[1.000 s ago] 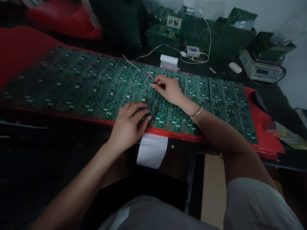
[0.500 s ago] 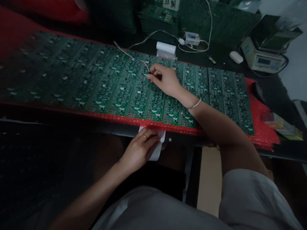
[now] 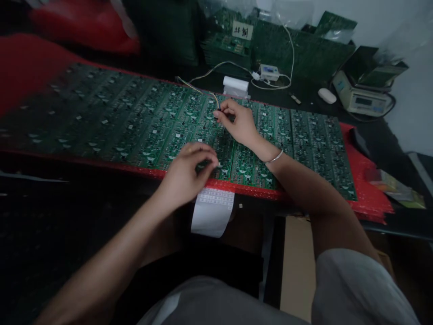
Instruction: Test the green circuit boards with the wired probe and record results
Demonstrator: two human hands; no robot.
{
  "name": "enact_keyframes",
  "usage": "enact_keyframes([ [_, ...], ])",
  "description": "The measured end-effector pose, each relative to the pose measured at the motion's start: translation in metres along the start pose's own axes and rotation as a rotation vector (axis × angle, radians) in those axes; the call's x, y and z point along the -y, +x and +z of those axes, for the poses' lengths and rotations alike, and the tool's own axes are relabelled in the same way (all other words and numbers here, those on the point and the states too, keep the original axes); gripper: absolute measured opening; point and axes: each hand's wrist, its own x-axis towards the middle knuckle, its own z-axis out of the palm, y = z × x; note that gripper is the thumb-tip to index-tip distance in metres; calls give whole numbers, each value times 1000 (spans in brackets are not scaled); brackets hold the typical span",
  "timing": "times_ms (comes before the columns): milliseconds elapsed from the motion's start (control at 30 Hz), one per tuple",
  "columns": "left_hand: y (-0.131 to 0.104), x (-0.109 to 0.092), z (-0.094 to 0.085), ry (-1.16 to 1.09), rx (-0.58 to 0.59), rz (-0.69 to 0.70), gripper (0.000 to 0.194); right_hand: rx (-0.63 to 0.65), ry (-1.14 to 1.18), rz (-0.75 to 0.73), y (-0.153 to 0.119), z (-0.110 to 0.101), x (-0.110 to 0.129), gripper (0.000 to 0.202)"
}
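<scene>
Right hand: fingers pinched on dark end of cable, over circuit boards. Left hand: thumb and fingertip together above boards' near edge; too dim for me to tell whether they grip small white speck there. Boards lie on red wrap across bench; label sheet hangs at near edge.

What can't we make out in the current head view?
All in the head view:
Wire end: mostly covered by fingers of the right hand.
Whether the left hand pinches anything: too small and blurred at the fingertips.
Print on the label sheet: too small; its upper part runs out of sight under the red wrap.
Scale readout: too dim.
Right sleeve: cut off by the bottom edge.
</scene>
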Motion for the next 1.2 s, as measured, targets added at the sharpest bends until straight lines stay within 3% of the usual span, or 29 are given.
enact_keyframes([
  [100,49,26,-1,48,92,-59,11,-68,51,56,2,-1,-3,17],
  [167,68,40,5,65,165,-75,13,-83,81,79,3,0,-8,18],
  [300,77,54,19,103,190,-65,16,-84,112,80,3,5,-14,20],
  [433,75,54,22,154,179,-67,14,-67,86,106,5,4,-13,21],
  [600,62,41,19,236,134,-1,23,31,63,71,6,-28,-2,22],
  [767,41,30,21,360,149,144,37,80,-32,63,-14,-59,1,22],
  [1000,23,19,25,413,84,161,40,60,-6,85,-33,-46,-6,27],
  [1200,-30,-5,16,330,-43,183,25,60,-44,65,-33,-47,-4,19],
])
